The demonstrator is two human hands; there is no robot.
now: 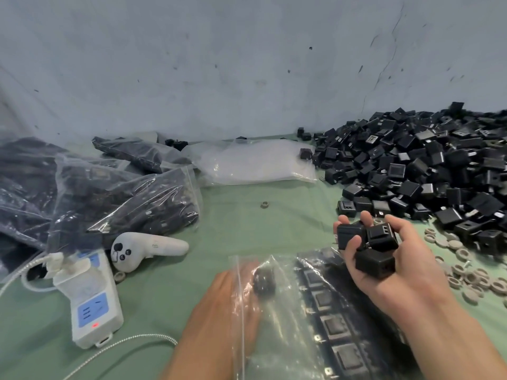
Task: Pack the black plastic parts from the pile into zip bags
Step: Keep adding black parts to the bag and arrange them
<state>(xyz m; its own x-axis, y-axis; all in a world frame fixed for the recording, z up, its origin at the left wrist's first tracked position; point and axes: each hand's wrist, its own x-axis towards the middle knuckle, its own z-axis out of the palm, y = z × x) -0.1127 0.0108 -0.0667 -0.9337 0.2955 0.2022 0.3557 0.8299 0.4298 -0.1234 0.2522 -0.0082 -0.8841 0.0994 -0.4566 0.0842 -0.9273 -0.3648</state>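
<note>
A big pile of black plastic parts (428, 171) covers the right side of the green table. My right hand (389, 270), palm up just in front of the pile, grips three black parts (374, 263). A clear zip bag (279, 319) lies at the bottom centre, with rows of black parts inside its right half. My left hand (222, 311) is partly behind the bag's plastic and holds the bag; its fingers are blurred through the film. One black part (264, 281) shows inside the bag near those fingers.
Several filled zip bags (104, 193) are heaped at the left. A stack of empty bags (255, 165) lies at the back centre. A white controller (145, 249), a white power strip (90, 303) with cable, and grey rings (472, 278) at the right also lie on the table.
</note>
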